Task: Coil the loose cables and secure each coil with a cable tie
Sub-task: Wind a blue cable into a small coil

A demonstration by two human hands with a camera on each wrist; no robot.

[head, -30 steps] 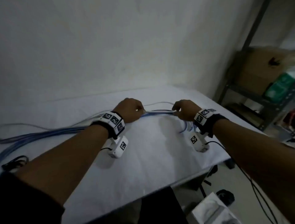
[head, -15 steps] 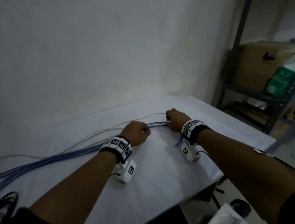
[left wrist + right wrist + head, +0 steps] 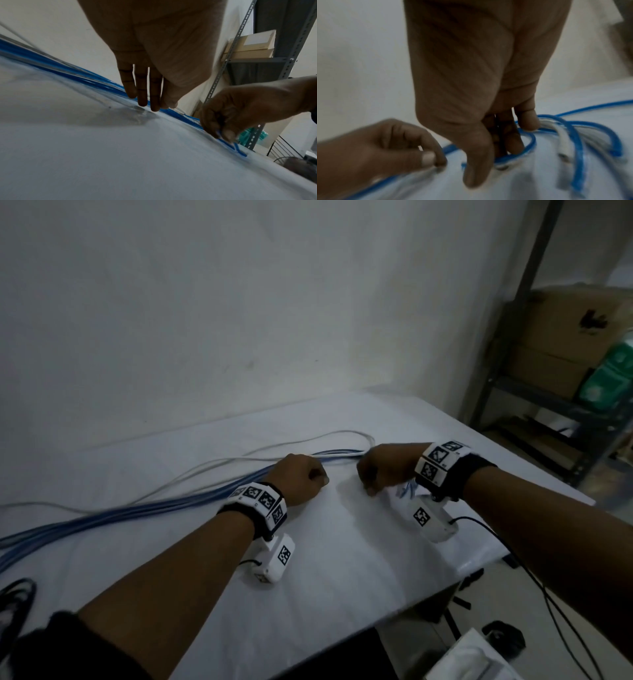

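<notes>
A bundle of blue cables (image 3: pixel 137 511) runs from the far left of the white table (image 3: pixel 342 559) to my hands. A grey-white cable (image 3: pixel 205 470) arcs behind it. My left hand (image 3: pixel 301 479) sits as a fist on the bundle, thumb and fingers pinching a blue strand (image 3: pixel 450 147). Close to its right, my right hand (image 3: pixel 380 470) curls its fingers round the bent end of the blue cables (image 3: pixel 530 140). Loose cable ends with plugs (image 3: pixel 563 155) fan out under the right wrist. From the left wrist view, the left fingers (image 3: pixel 142 93) reach down onto the bundle (image 3: pixel 94 81).
A metal shelf (image 3: pixel 527 302) with cardboard boxes (image 3: pixel 575 330) and a green pack (image 3: pixel 613 374) stands at the right. The table's right corner and front edge lie just past my right wrist. A black cable coil (image 3: pixel 17 601) sits at the lower left.
My hands have drawn closer together along the bundle. The right hand has come back toward the left one, bending the cable end round.
</notes>
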